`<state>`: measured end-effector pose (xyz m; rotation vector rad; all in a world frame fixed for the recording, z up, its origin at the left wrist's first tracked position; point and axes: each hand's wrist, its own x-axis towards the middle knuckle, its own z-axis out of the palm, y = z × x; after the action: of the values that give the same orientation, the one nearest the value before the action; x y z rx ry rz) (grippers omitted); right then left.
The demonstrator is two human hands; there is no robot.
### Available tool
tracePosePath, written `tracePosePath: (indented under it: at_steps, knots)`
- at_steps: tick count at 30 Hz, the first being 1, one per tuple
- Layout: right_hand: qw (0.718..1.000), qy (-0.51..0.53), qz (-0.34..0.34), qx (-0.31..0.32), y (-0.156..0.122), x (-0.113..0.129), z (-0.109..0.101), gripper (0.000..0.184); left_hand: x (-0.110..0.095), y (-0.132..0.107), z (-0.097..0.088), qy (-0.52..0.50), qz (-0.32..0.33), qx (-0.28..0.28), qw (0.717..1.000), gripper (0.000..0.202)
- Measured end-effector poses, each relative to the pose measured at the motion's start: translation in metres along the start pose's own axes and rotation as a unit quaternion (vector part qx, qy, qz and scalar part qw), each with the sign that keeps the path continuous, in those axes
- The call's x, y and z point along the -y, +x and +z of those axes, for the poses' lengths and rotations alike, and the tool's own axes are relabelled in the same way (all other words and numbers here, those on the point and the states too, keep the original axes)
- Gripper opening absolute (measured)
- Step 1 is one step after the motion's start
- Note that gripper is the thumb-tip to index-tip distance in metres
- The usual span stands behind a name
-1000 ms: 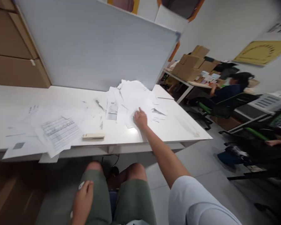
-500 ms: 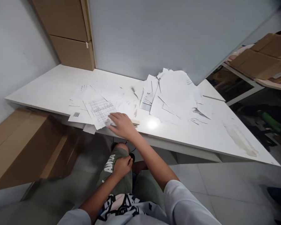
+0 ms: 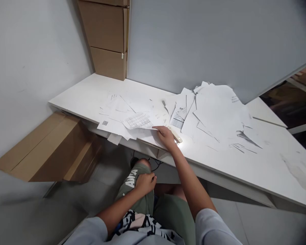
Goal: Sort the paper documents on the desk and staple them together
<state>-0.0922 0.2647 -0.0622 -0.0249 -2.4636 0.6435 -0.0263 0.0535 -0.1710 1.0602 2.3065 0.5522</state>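
My right hand [image 3: 166, 136] is closed on the right edge of a printed sheet [image 3: 139, 120] with a table of small text. That edge is lifted, so the paper bends up off the other sheets. Beneath it lies a white sheet with a square code [image 3: 112, 127], jutting over the desk's front edge. Just right of the hand lies a long beige object [image 3: 176, 135] with a metal part, resembling a stapler and partly hidden. My left hand [image 3: 146, 182] rests on my thigh with curled fingers. A small dark spot shows at its fingertips, too small to name.
A messy pile of white papers [image 3: 214, 109] spreads across the right half of the white desk [image 3: 81, 97]. Cardboard boxes [image 3: 107, 63] are stacked at the back left corner. An opened carton [image 3: 48, 146] stands below the desk's left end. A grey panel [image 3: 206, 41] rises behind.
My right hand, lying on the printed sheet before, now grips its right edge and has raised it. The view has shifted left. My left hand stays on the thigh.
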Motion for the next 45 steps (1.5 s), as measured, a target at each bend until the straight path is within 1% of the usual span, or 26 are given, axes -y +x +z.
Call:
tracePosePath:
  at_steps: [2,3,5,6,8,9,10,11,13,14,16,18,19,20,21,22,24,27,28,32,40,42,45]
  knots:
    - [0.991,-0.017,-0.007,-0.135,-0.004,0.006,0.000,0.035,0.000,0.002,0.004,0.008,0.006,0.003,1.000,0.031]
    - [0.978,-0.032,-0.026,-0.204,-0.005,0.010,0.000,0.034,0.001,0.004,0.005,0.010,0.005,0.004,1.000,0.031]
    - [0.940,-0.067,-0.056,-0.329,-0.003,0.019,-0.004,0.035,0.003,0.006,0.008,0.007,0.001,-0.003,1.000,0.032]
    - [0.920,-0.084,-0.057,-0.379,0.001,0.024,-0.008,0.037,0.004,0.007,0.008,0.003,-0.002,-0.011,1.000,0.032]
    - [0.891,-0.101,-0.038,-0.440,0.018,0.033,-0.018,0.045,0.005,0.009,0.008,-0.007,-0.007,-0.022,1.000,0.033]
    - [0.884,-0.104,-0.031,-0.454,0.030,0.037,-0.022,0.049,0.005,0.009,0.007,-0.010,-0.010,-0.024,1.000,0.033]
    - [0.883,-0.106,-0.032,-0.456,0.045,0.039,-0.025,0.051,0.004,0.009,0.005,-0.011,-0.015,-0.022,1.000,0.033]
    - [0.888,-0.108,-0.042,-0.445,0.061,0.041,-0.025,0.053,0.003,0.008,0.003,-0.011,-0.019,-0.019,1.000,0.033]
    - [0.910,-0.121,-0.067,-0.391,0.097,0.041,-0.015,0.055,0.001,0.008,-0.001,-0.010,-0.027,-0.015,0.999,0.034]
    - [0.926,-0.129,-0.072,-0.348,0.113,0.038,-0.005,0.055,0.000,0.008,-0.003,-0.009,-0.029,-0.013,0.999,0.034]
    - [0.961,-0.141,-0.058,-0.230,0.138,0.030,0.022,0.055,-0.001,0.008,-0.006,-0.003,-0.033,-0.009,0.999,0.035]
    - [0.987,-0.141,-0.021,-0.078,0.150,0.018,0.051,0.057,0.000,0.009,-0.005,0.003,-0.040,-0.003,0.999,0.034]
    - [0.991,-0.134,0.000,0.004,0.152,0.011,0.062,0.057,0.000,0.009,-0.005,0.006,-0.045,-0.001,0.999,0.034]
    - [0.990,-0.122,0.019,0.075,0.150,0.005,0.072,0.057,0.001,0.009,-0.003,0.007,-0.051,-0.002,0.999,0.034]
    - [0.985,-0.109,0.036,0.125,0.148,0.000,0.079,0.054,0.002,0.009,-0.002,0.006,-0.054,-0.004,0.999,0.034]
    - [0.982,-0.097,0.050,0.155,0.145,-0.005,0.084,0.050,0.002,0.009,-0.001,0.005,-0.054,-0.007,0.999,0.034]
    - [0.980,-0.080,0.067,0.168,0.138,-0.011,0.088,0.045,0.003,0.008,0.000,0.001,-0.050,-0.015,0.999,0.035]
    - [0.982,-0.066,0.075,0.160,0.134,-0.014,0.087,0.056,0.003,0.007,-0.001,-0.001,-0.047,-0.015,0.999,0.035]
    - [0.983,-0.061,0.077,0.156,0.134,-0.014,0.086,0.057,0.003,0.007,-0.002,0.000,-0.048,-0.013,0.999,0.035]
    - [0.985,-0.050,0.087,0.138,0.135,-0.012,0.084,0.047,0.002,0.007,-0.003,0.007,-0.044,-0.011,0.999,0.035]
    - [0.983,-0.082,0.066,0.148,0.139,-0.009,0.079,0.034,0.000,0.009,-0.003,0.020,-0.049,-0.008,0.999,0.034]
    - [0.983,-0.088,0.061,0.151,0.139,-0.008,0.078,0.035,0.000,0.010,-0.004,0.023,-0.052,-0.006,0.998,0.034]
    - [0.980,-0.112,0.053,0.155,0.141,-0.006,0.077,0.043,0.000,0.011,-0.003,0.030,-0.053,-0.004,0.998,0.033]
